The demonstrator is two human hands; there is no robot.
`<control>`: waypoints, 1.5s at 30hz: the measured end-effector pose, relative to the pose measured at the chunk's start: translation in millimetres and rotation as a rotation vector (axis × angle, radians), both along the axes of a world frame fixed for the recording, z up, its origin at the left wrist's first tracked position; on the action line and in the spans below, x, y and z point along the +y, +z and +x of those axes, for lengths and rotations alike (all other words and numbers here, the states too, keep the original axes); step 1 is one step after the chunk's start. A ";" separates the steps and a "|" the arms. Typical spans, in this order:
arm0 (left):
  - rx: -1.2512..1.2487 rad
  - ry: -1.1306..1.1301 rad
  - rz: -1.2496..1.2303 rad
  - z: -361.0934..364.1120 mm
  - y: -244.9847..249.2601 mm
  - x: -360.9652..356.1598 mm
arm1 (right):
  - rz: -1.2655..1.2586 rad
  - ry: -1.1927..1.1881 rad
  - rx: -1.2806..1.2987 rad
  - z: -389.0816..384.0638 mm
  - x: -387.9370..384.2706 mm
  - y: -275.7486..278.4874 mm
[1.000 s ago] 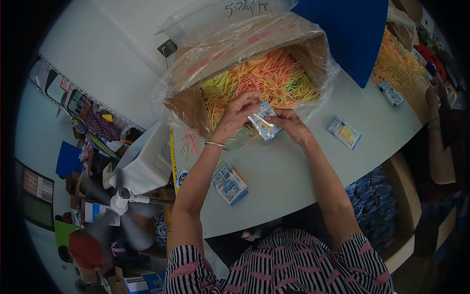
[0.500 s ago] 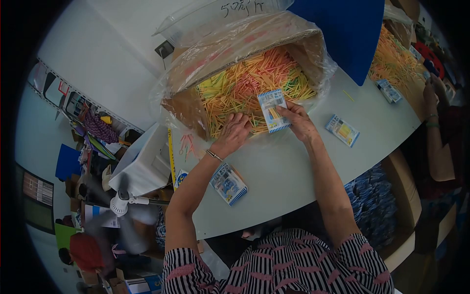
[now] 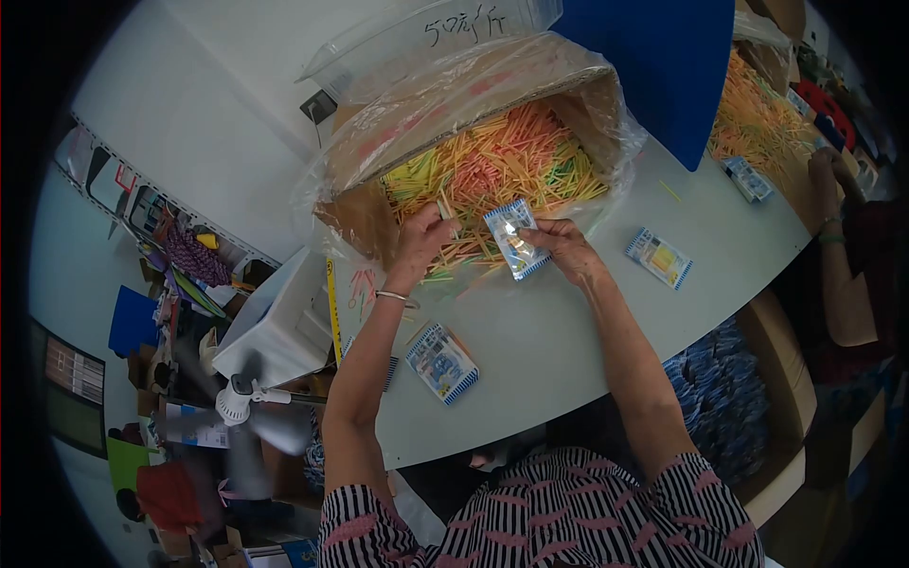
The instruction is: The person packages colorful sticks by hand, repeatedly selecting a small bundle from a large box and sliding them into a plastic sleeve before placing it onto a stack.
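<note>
My right hand pinches a small blue-and-white packet by its right side, above the front of the box. My left hand is closed at the box's front left, with a few pale thin sticks showing at its fingertips. Behind both hands, a plastic-lined cardboard box lies with its opening toward me. Thin pink, orange, yellow and green sticks fill it. A stack of similar packets lies on the table near my left forearm, and another packet lies to the right.
A pale table stands under the box. Pink sticks lie at its left edge, beside a white bin and a fan. At right, another person's arm is near a second stick pile. Below is a carton of blue packets.
My left hand has lifted off the stick pile and moved left, its fingers now closed around a few sticks. My right hand has drawn the packet slightly toward me and left, tilting it.
</note>
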State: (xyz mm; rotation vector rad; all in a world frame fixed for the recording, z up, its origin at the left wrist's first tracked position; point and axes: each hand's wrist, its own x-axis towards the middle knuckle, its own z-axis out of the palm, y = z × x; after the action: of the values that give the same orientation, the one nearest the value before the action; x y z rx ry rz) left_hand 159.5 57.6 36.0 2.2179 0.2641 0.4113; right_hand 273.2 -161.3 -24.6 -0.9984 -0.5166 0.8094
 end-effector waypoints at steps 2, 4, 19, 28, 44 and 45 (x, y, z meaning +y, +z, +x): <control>-0.056 -0.038 -0.405 1.6 24.4 -20.7 | -0.015 0.015 -0.001 -1.8 0.8 0.9; -0.076 -0.063 -0.473 4.2 34.2 -28.6 | -0.030 0.029 -0.001 -1.9 1.2 -0.1; -0.047 -0.145 -0.600 12.8 24.1 -60.7 | -0.024 0.092 -0.066 -8.0 4.8 -0.7; 0.066 -0.147 -0.689 17.7 21.2 -55.7 | 0.023 0.042 -0.007 -2.2 15.0 -7.0; -0.103 -0.273 -0.012 29.8 1.6 -43.1 | 0.059 0.112 0.030 -5.1 13.2 -3.3; -0.103 -0.274 -0.013 27.4 6.1 -45.6 | 0.061 0.115 0.027 -5.3 12.2 -2.8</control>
State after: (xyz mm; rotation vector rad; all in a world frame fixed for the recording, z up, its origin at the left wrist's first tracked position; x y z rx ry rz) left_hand 186.8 12.1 42.1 2.1738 -0.0914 0.3696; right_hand 267.9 -149.1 -27.4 -0.9068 -0.5757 0.9031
